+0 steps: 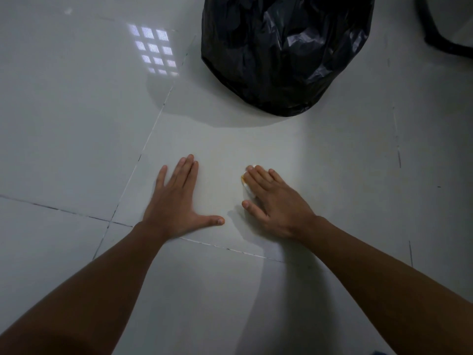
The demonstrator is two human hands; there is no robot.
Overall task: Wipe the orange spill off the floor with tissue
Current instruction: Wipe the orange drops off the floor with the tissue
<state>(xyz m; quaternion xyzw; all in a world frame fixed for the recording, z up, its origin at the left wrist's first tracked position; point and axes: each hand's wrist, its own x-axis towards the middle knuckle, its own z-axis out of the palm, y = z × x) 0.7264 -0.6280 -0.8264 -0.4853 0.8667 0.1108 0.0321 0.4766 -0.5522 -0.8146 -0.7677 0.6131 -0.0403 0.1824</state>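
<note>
1. The tissue (246, 185), orange-stained at its edge, is pressed to the floor (76, 124) in front of the black bin bag (285, 51).
2. It is covered by the right hand (275, 204), fingers held together flat.
3. The left hand (176, 201) is laid flat beside the tissue, fingers mostly together, thumb spread.

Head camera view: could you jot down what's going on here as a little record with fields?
left hand: flat on floor, fingers spread, empty
right hand: pressing tissue to floor
tissue: mostly hidden under fingers, orange stain at its edge
floor: glossy pale tiles, no clear puddle visible
black bag: beyond the hands, on floor
</note>
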